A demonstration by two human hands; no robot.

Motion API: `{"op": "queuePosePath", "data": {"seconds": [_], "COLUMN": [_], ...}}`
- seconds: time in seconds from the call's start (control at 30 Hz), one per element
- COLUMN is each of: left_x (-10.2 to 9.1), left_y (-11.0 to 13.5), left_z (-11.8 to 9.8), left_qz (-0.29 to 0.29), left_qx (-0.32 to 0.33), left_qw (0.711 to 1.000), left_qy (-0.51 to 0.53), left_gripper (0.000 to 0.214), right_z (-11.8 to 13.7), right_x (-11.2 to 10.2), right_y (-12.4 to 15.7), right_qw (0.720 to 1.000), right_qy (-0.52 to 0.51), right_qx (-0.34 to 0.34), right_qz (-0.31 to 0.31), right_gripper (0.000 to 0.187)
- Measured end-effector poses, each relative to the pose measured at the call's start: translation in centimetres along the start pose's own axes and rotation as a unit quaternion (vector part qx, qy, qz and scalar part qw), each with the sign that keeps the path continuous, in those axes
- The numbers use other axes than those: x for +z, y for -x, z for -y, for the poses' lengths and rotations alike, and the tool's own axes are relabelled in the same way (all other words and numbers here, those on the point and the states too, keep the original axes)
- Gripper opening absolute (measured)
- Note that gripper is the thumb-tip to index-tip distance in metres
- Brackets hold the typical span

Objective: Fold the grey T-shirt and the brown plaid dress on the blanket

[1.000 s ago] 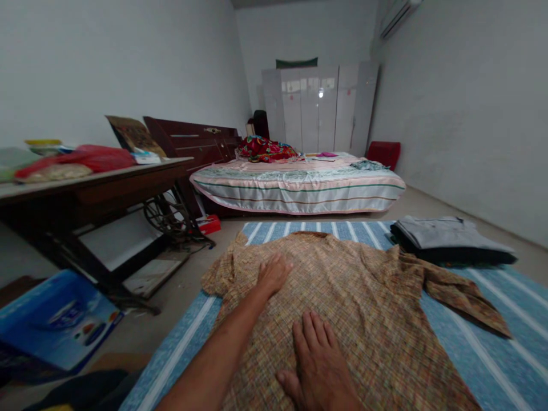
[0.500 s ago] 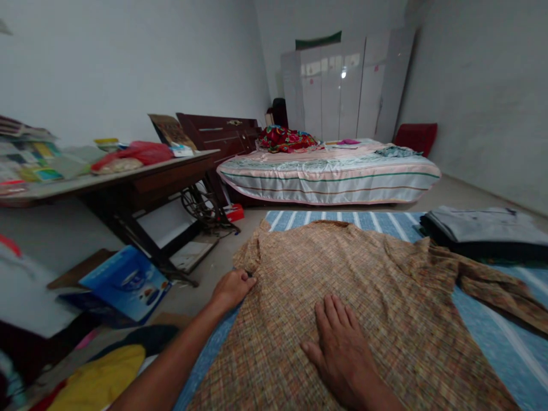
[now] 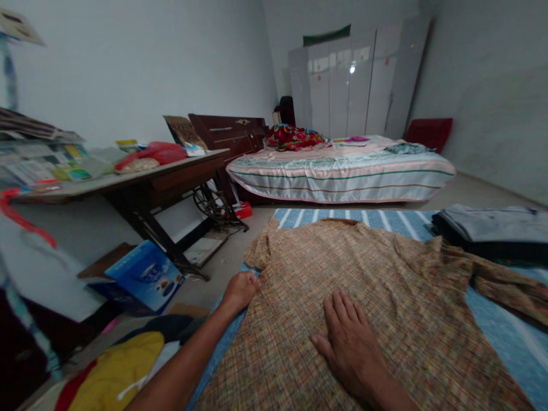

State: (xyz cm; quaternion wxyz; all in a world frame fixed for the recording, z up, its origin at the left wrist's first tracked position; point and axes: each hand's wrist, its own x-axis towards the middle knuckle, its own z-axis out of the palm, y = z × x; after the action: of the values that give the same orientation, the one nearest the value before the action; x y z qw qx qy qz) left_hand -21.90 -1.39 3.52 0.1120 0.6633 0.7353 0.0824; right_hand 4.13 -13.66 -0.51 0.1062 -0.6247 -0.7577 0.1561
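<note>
Here, two hands [image 3: 242,289] [image 3: 353,339] (one flat) touch one shirt [image 3: 317,262]; one bed [image 3: 342,180]

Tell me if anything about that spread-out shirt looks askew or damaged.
The brown checked shirt lies lopsided: the sleeve on the right stretches out sideways over the blue striped sheet, while the cloth at the left shoulder is bunched up near the left hand, so the sides don't match. No tear shows.
</note>
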Motion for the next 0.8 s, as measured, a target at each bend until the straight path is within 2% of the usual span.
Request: {"op": "queuePosePath", "data": {"seconds": [0.17,0.27,0.33,0.4,0.53,0.63,0.73,0.8], "left_x": [-0.4,-0.3,0.3,1.0,1.8,1.7,1.8,2.0], "left_y": [1.7,2.7,2.7,2.0,0.4,0.6,1.7,2.3], "left_z": [-1.3,-2.8,-3.5,-3.5,-1.9,-1.2,-1.7,-2.3], "left_qz": [-0.041,-0.079,-0.06,-0.034,-0.041,-0.057,-0.071,-0.054], "left_qx": [0.013,0.099,0.175,0.21,0.179,0.169,0.191,0.215], "left_qw": [0.994,0.977,0.967,0.962,0.97,0.97,0.965,0.962], "left_qy": [-0.102,-0.17,-0.177,-0.17,-0.162,-0.163,-0.164,-0.162], "left_gripper": [0.018,0.025,0.028,0.03,0.039,0.044,0.043,0.043], "right_z": [0.1,0.1,0.1,0.0,0.0,0.1,0.2,0.2], "right_x": [-0.2,-0.3,-0.3,-0.2,-0.2,-0.4,-0.7,-0.8], "right_y": [0.0,0.0,0.0,0.0,0.0,0.0,0.1,0.2], "right_qw": [1.0,1.0,1.0,1.0,1.0,1.0,1.0,1.0], "right_qy": [0.004,0.007,0.007,0.006,0.001,-0.004,-0.007,-0.008], "right_qx": [0.003,0.003,0.005,0.005,0.002,0.003,0.002,0.001], "right_qz": [0.004,0.008,0.009,0.008,0.008,0.004,0.002,0.002], "right_gripper": [0.076,0.076,0.077,0.078,0.078,0.076,0.076,0.075]}}
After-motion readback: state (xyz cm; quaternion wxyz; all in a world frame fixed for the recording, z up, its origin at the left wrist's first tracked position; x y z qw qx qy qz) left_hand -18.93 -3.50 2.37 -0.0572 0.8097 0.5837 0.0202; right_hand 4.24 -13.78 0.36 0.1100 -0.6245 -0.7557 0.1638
